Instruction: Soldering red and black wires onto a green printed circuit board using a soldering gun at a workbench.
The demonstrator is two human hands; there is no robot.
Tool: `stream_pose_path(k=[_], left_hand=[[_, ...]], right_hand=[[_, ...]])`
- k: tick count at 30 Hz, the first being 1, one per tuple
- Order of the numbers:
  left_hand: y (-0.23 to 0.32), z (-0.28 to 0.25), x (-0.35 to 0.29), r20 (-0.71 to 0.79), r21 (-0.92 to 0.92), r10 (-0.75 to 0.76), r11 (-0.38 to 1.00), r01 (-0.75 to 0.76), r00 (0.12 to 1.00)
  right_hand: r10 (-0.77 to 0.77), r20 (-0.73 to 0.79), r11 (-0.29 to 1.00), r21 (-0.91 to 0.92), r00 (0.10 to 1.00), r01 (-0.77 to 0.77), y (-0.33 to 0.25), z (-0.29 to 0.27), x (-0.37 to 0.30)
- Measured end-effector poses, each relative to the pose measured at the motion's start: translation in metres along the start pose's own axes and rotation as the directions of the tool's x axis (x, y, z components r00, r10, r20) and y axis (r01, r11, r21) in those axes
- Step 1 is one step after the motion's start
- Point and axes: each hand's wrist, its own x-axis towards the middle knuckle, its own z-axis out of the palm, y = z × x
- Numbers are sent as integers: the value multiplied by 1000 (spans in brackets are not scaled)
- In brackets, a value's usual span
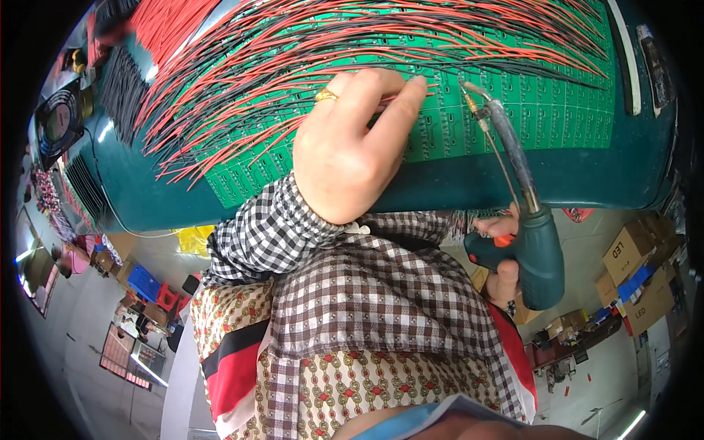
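My left hand [352, 143], with a gold ring on one finger, lies over a large green circuit board panel [513, 132]. Its thumb and fingers are pinched on a thin red wire [431, 86], partly hidden beneath them. Rows of red and black wires [279, 55] fan out leftward across the panel. At the right, my right hand [504, 279] grips a green soldering gun [543, 257] with a finger at its orange-red trigger. The gun's bent metal tip and thin feed tube reach up over the board, a little right of my left fingertips; whether the tip touches cannot be told.
The panel lies on a dark green tabletop [469, 183] whose near edge runs just in front of me. Bundles of red wires [165, 29] and black wires [123, 92] lie at the far left, near a small black fan [60, 125]. Cardboard boxes [631, 246] stand beyond on the right.
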Motion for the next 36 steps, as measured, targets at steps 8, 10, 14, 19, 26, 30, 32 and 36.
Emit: stream_pose_path(k=[8, 10, 14, 19, 26, 30, 32, 36], left_hand=[[2, -9, 6, -26, -24, 43, 999, -43, 999], [5, -4, 7, -36, -21, 53, 998, -53, 998], [4, 3, 5, 15, -9, 3, 1000, -3, 1000], [5, 1, 4, 25, -40, -35, 999, 36, 999], [2, 3, 3, -10, 4, 17, 1000, -17, 1000], [2, 1, 3, 3, -11, 14, 1000, -14, 1000], [3, 1, 5, 16, -29, 12, 999, -12, 1000], [3, 2, 5, 11, -30, 14, 999, -14, 1000]], right_hand=[[-18, 26, 998, 54, 1000, 17, -5, -5, 5], [-66, 58, 988, 144, 996, 57, -5, -5, 5], [-25, 3, 999, 21, 1000, 25, -7, -2, 1], [78, -69, 997, -24, 995, -79, -9, 5, -1], [69, -68, 995, -67, 995, -74, -7, 4, -1], [70, -57, 998, -2, 996, -71, -6, 7, -2], [56, -48, 998, 11, 997, -56, -6, 6, -1], [-2, -12, 999, 39, 1000, 2, -4, 6, 2]])
